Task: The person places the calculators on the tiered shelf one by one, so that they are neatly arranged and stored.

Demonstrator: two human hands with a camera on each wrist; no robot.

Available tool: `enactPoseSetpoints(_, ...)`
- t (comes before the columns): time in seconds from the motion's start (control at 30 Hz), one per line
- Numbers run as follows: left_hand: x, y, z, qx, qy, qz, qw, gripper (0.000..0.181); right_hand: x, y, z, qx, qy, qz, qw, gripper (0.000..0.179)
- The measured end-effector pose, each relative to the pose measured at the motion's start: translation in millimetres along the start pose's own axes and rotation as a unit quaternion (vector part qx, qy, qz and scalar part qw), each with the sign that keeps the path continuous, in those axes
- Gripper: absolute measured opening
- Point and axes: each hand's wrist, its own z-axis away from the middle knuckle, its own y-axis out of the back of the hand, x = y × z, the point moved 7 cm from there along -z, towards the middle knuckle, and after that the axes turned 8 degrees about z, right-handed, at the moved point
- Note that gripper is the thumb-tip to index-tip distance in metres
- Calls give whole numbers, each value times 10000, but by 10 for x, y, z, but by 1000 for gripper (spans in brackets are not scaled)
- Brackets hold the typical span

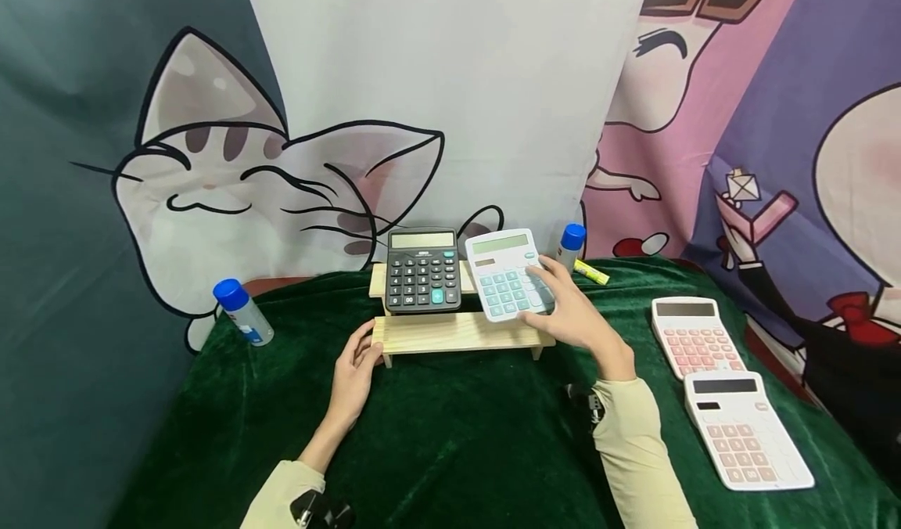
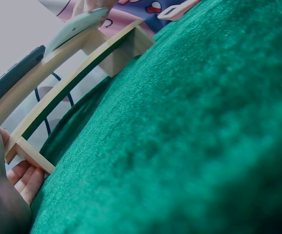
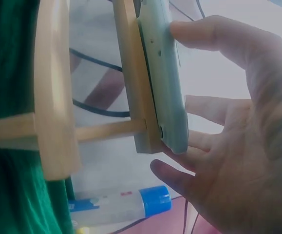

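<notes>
A two-tier light wooden stand [image 1: 461, 335] rises from the green cloth. My left hand [image 1: 354, 372] holds its left end, thumb above and fingers curled around the leg in the left wrist view. On the upper tier a black calculator [image 1: 424, 272] leans back at the left. Beside it, a white calculator with light-blue keys [image 1: 503, 278] sits slightly turned. My right hand [image 1: 573, 310] grips this calculator by its right side and lower edge. In the right wrist view, its thumb touches the calculator's face [image 3: 162, 73] side while the fingers are at the other edge, partly hidden.
Two pale calculators with pink keys, one upper [image 1: 697, 337] and one lower [image 1: 746, 431], lie overlapping at the right. Blue-capped bottles stand left [image 1: 244, 314] and behind the stand's right end [image 1: 570, 246]. A yellow-green tube [image 1: 591, 272] lies near the latter. Printed fabric hangs behind.
</notes>
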Motion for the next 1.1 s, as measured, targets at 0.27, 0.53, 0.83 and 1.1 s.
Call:
enactPoseSetpoints(0.27,22,-20,-12,-86,110,-3,9999,45,-62,-74,-16,168,-180,135,9996,84)
enactPoseSetpoints(0.53,7,-17,-7,-28,72,-51,10000,45,-159,-94,-27,339,-250,381,9984,85)
enactPoseSetpoints(0.83,5,3,3,-22,45,-30,10000,45,-202,-131,-54,433,-314,483,9974,85)
enactPoseSetpoints(1.1,4,5,10,-16,78,-103,9999,45,-226,-142,-67,536,-283,311,9977,82)
